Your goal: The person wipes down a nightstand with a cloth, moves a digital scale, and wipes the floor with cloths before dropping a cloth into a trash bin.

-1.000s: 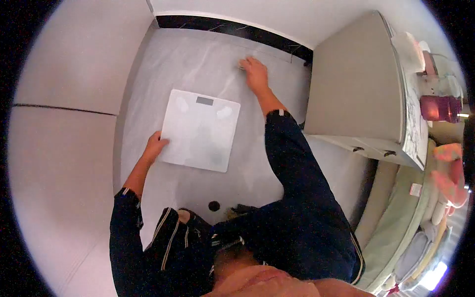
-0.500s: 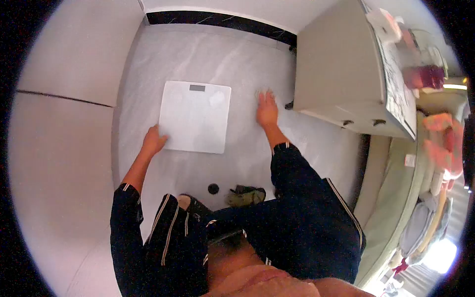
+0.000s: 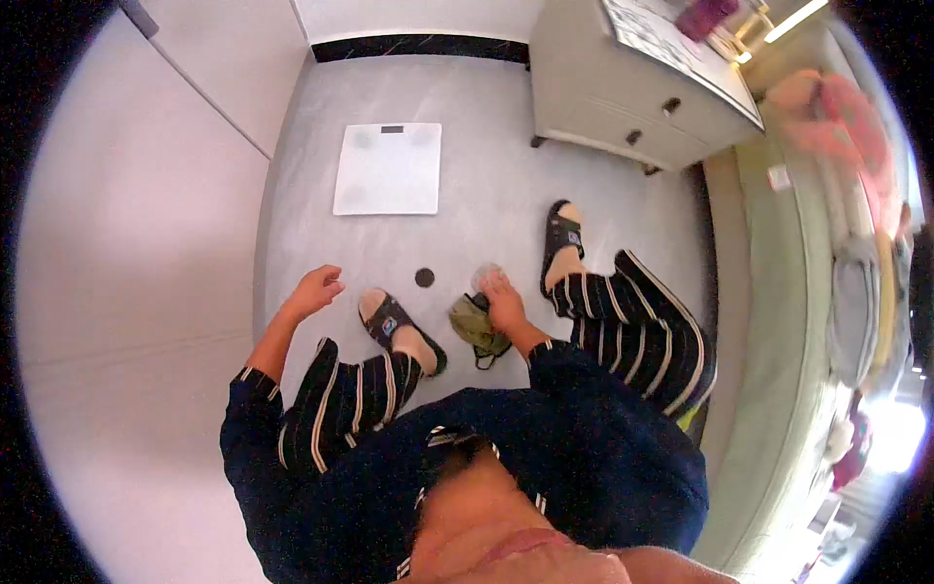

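Note:
A white square scale with a small dark display lies flat on the grey floor. My left hand is below its lower left corner, apart from it, with loosely bent fingers and nothing in them. My right hand is low between the feet, at the right edge of an olive-green cloth item with a dark strap. Something pale and blurred shows at its fingertips, too unclear to name. Whether this hand also touches the green item cannot be made out.
A round dark disc is on the floor between the sandalled feet. A cabinet with dark knobs stands upper right, a green-covered bed or couch along the right. Pale panels line the left.
My left hand has let go of the scale's left edge and moved down. My right hand has come down and left, beside the green item. The view has shifted, showing both feet.

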Available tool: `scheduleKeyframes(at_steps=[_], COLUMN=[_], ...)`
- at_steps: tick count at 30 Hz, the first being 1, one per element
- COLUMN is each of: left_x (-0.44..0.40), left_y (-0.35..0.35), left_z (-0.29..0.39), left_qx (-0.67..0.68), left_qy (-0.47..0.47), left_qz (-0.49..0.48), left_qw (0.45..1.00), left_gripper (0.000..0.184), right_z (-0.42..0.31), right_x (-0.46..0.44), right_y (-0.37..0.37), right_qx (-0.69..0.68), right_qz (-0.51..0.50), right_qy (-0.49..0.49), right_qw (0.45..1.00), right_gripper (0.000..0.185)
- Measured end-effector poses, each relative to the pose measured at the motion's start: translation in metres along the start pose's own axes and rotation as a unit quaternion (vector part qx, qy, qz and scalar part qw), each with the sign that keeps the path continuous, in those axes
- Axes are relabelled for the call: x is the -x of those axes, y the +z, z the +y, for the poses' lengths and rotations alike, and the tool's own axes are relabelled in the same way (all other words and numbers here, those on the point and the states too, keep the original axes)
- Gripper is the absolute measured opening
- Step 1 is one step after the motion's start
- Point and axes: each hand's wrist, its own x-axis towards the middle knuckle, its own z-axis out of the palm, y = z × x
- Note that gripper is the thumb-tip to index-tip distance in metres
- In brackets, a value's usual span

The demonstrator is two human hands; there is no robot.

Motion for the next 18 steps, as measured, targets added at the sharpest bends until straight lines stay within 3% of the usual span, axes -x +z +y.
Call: scheduleKeyframes(at_steps=[2,5,8,12,15,18], left_x=[0.034,0.085,0.141,0.228,0.248,0.252], left_y=[0.010,0.017,0.026,0.029,0.031,0.044], left_z=[-0.003,-0.017,-0.014,-0.018,-0.006,0.028], left_qx=[0.023,0.129,0.207,0.202,0.198,0.193], left_qy=[0.027,0.052,0.081,0.074,0.042,0.038], left_qz=[-0.001,0.041,0.098,0.181,0.228,0.227], left_qw=[0.999,0.989,0.970,0.960,0.952,0.954], left_gripper=[0.042,0.040,0.038,0.038,0.035,0.032], right_z=[0.006,0.024,0.044,0.024,0.061,0.070], right_x=[0.027,0.034,0.025,0.017,-0.013,-0.010], right_y=[0.010,0.015,0.023,-0.042,-0.033,-0.052], right_qx=[-0.019,-0.149,-0.192,-0.345,-0.312,-0.413], right_qz=[-0.011,-0.138,-0.053,0.001,0.046,0.039], right_qy=[-0.006,0.078,0.177,0.302,0.225,0.260], right_qw=[1.000,0.976,0.964,0.889,0.922,0.872], right_gripper=[0.054,0.047,0.040,0.041,0.042,0.043])
